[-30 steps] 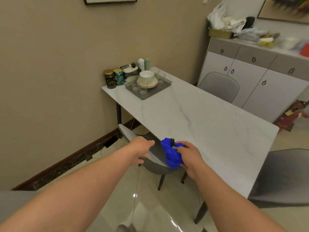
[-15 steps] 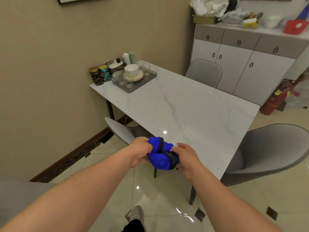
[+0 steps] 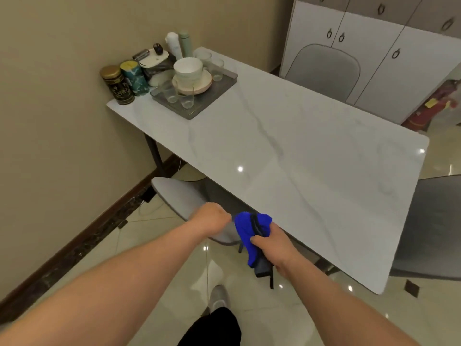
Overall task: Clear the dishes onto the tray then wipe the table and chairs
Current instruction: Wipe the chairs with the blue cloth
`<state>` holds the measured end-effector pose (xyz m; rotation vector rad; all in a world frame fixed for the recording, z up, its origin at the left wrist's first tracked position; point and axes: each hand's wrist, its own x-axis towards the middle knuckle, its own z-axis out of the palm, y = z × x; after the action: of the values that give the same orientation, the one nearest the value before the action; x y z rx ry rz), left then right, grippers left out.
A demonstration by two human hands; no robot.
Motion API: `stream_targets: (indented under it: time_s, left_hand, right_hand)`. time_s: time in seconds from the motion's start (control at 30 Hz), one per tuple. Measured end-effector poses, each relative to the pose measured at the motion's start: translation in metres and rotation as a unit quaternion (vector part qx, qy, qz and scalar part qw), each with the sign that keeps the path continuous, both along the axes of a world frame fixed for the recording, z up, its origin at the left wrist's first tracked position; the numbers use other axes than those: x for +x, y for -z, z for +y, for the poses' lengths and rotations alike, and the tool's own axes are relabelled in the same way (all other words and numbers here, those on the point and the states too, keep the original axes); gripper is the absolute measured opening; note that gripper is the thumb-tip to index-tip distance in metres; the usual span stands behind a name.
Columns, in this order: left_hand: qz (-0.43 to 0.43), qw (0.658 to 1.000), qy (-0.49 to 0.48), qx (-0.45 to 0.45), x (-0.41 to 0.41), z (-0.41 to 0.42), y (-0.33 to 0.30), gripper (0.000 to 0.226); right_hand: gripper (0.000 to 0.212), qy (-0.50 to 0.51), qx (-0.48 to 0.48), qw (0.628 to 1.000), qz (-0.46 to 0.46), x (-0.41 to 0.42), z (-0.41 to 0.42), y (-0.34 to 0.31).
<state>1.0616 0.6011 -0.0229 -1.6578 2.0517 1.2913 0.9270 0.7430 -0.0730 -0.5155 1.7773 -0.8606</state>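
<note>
At lower centre the right hand has its grip closed round a blue cloth. The left hand, just beside it, is fisted over a chair; whether it grips anything cannot be told. At upper left, the tray of dishes sits on the tabletop.

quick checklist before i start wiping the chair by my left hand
1. Cloth in right hand: ok, gripped.
2. Left hand free: ok, curled, holding nothing.
3. Dishes on tray: ok, bowl, plates and glasses are on it.
4. Table near side bare: ok.
5. Chair within reach: ok, backrest right beside the left hand.
6. Chair seat dirty: cannot tell, it is under the table.
</note>
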Motion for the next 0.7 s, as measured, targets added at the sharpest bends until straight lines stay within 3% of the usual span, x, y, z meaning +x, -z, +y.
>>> stream_targets:
  time_s: [0.07, 0.1, 0.17, 0.27, 0.4, 0.53, 0.63, 0.7]
  left_hand:
    - [-0.102, 0.982, 0.118, -0.106, 0.017, -0.031, 0.014, 0.019]
    - [-0.145, 0.967, 0.167, -0.124, 0.025, -0.043, 0.021, 0.028]
    - [-0.217, 0.934, 0.263, -0.109, 0.034, -0.062, 0.031, 0.052]
    - [-0.257, 0.894, 0.357, -0.09, 0.038, -0.075, 0.047, 0.066]
    - [-0.284, 0.862, 0.407, -0.105, 0.042, -0.081, 0.062, 0.068]
    - [-0.292, 0.867, 0.389, -0.11, 0.039, -0.081, 0.069, 0.06]
    - [-0.298, 0.867, 0.385, -0.108, 0.037, -0.084, 0.07, 0.057]
    - [-0.304, 0.868, 0.378, -0.107, 0.037, -0.086, 0.071, 0.059]
  right_hand:
    - [0.046, -0.036, 0.069, 0.989, 0.129, 0.002, -0.021, 0.011]
    - [0.05, -0.061, 0.092, 0.982, 0.152, 0.003, -0.03, 0.018]
    - [0.059, -0.097, 0.128, 0.974, 0.157, 0.001, -0.048, 0.035]
    - [0.056, -0.129, 0.158, 0.964, 0.17, -0.001, -0.08, 0.069]
    - [0.043, -0.158, 0.158, 0.949, 0.222, 0.003, -0.121, 0.104]
    - [0.038, -0.247, 0.183, 0.928, 0.211, 0.026, -0.166, 0.142]
    - [0.039, -0.213, 0.097, 0.96, 0.155, 0.052, -0.205, 0.153]
    - [0.043, -0.16, 0.0, 0.986, 0.054, 0.064, -0.228, 0.148]
